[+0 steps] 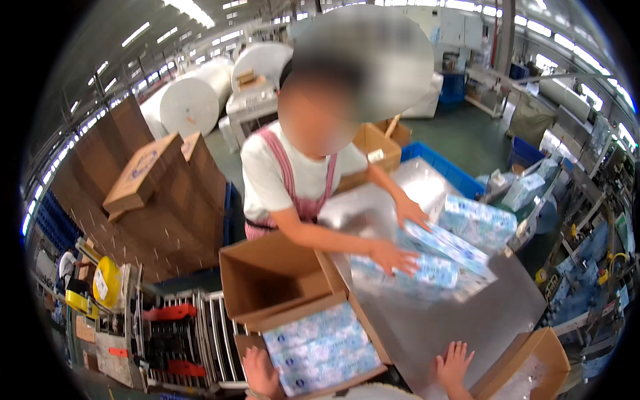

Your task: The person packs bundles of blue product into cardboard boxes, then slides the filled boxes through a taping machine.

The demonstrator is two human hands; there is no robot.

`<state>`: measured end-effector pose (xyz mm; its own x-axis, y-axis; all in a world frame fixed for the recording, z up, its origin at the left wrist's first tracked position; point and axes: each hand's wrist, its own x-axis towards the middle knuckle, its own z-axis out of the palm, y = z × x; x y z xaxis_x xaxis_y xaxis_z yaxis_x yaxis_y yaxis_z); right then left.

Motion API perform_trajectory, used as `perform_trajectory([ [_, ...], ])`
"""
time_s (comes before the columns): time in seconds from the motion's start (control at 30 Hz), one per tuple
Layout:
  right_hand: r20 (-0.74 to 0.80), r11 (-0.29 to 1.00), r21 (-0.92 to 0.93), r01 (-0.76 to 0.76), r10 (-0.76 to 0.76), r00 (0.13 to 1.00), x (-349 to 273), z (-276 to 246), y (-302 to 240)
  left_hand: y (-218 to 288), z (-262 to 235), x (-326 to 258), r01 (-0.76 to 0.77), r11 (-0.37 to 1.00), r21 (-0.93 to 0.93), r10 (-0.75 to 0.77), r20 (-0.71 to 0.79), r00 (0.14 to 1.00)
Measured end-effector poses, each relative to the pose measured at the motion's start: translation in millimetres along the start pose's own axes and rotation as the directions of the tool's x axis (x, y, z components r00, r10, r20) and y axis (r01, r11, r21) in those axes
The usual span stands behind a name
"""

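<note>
At the lower left, my left hand [260, 372] lies against the left side of an open carton [373, 330], fingers stretched out and not gripping. Rows of blue-and-white plastic-wrapped packs [323, 347] fill that carton. My right hand [455, 363] is at the near edge of the metal table [400, 327], fingers apart and holding nothing. Across the table a co-worker in a white shirt and pink-striped apron has both hands on similar wrapped packs [437, 271]; the packs are blurred by motion. Further right stands another group of wrapped packs [477, 223].
Beyond the filled carton sits a second open carton [273, 283], its inside dark. A roller conveyor [217, 333] runs at the left. At the lower right is a carton holding clear plastic [557, 353]. A blue crate [443, 170] and machinery [593, 267] flank the table.
</note>
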<state>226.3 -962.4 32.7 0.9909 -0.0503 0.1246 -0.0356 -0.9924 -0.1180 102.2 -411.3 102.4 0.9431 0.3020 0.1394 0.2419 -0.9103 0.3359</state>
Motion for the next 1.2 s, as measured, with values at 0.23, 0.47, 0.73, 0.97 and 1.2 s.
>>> perform_trajectory([
  [0.23,0.086,0.993,0.064,-0.104,0.098,0.991,6.0,-50.9,-7.0,-22.2,-28.3,-42.5,0.622,0.726,-0.294,-0.658,-0.033,0.752],
  [0.47,0.349,0.797,0.602,0.05,-0.318,0.882,99.7,-35.7,-231.0,-84.9,14.9,-22.7,0.541,0.763,-0.353,-0.521,0.157,0.839],
  [0.73,0.443,0.907,0.395,0.144,-0.326,0.835,39.4,-1.6,-349.3,-175.5,-64.4,-11.0,0.49,0.833,-0.257,-0.444,0.219,0.869],
  [0.97,0.373,0.577,0.816,-0.025,-0.493,0.786,-79.7,9.1,-521.6,-328.7,-83.4,-51.9,0.377,0.914,-0.153,-0.338,0.23,0.912],
  [1.2,0.582,0.546,0.301,0.782,-0.755,0.303,-90.5,39.5,-600.3,-308.2,-95.3,-34.3,-0.162,0.975,-0.152,0.216,0.821,0.528],
])
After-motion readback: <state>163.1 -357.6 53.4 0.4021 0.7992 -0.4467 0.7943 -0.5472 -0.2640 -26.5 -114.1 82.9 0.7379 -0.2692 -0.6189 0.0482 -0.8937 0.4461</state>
